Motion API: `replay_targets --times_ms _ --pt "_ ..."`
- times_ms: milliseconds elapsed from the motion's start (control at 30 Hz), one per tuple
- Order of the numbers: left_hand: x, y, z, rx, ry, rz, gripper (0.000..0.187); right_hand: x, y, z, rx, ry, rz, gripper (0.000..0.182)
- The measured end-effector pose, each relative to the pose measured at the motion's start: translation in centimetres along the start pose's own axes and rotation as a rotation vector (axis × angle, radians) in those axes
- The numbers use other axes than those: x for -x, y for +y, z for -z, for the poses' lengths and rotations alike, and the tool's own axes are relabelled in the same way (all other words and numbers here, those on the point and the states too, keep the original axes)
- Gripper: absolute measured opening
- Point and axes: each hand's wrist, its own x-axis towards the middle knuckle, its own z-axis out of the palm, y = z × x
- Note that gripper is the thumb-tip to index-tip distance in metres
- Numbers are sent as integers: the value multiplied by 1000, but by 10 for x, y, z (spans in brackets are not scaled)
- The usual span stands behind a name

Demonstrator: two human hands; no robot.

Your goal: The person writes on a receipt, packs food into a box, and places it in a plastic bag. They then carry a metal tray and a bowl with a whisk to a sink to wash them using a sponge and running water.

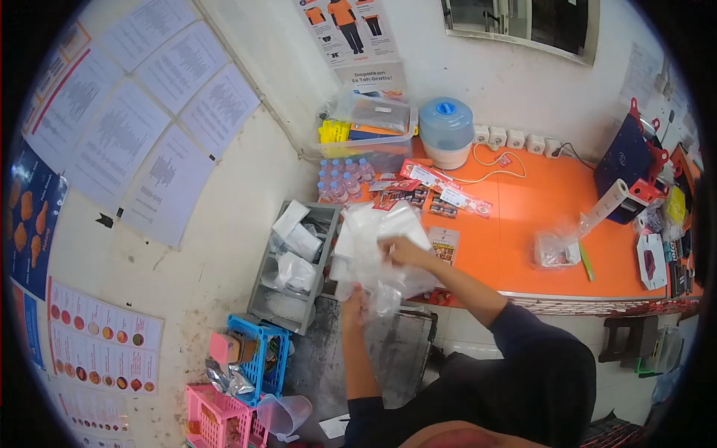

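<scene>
Clear plastic bags lie bunched in front of me, over the near left corner of the orange counter. My left hand is closed on the lower left edge of the crumpled plastic. Higher up and to the right, my right hand is curled into the same plastic, its fingertips partly hidden. A loose sheet of the film hangs below, between both forearms. Just left of the bags stands a grey divided bin holding white packets and more plastic bags.
Small water bottles, a clear storage box and a blue-lidded round container stand at the back. Leaflets lie on the orange counter. A blue basket and a pink basket sit at lower left.
</scene>
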Motion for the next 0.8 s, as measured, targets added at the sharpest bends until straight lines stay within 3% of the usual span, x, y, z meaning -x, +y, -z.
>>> replay_targets --times_ms 33,67,100,133,167,200,300,367,433,500,600,733,800 --pt "1 2 18 -54 -7 -12 24 -19 6 14 298 261 397 11" --pt "9 8 24 -44 8 -9 24 -23 -30 21 398 582 217 8" --pt "25 18 27 -1 -85 -59 20 -57 -15 37 453 829 548 9" --pt "44 23 33 46 -160 -107 16 -78 -21 52 561 936 629 9" --pt "59 29 40 -59 -111 -93 14 -99 -13 58 631 910 692 21" --pt "75 31 45 -159 -50 -66 13 -111 -12 50 698 992 902 39" --pt "115 28 56 -74 36 -117 17 -53 -63 -18 624 769 852 42" --pt "137 22 60 -125 160 -175 16 5 -61 -66 366 133 542 26" --pt "163 22 48 -122 297 -183 15 85 -72 -122 322 -163 387 27" --pt "184 11 44 -223 460 -160 20 128 -49 -160 402 -286 352 38" --pt "222 -6 53 -312 520 -224 29 158 -18 -202 466 -378 246 43" --pt "266 -28 88 42 507 -236 31 188 -12 -223 272 -450 304 49" --pt "285 -41 103 -98 520 -15 32 207 -14 -236 139 -557 297 44"
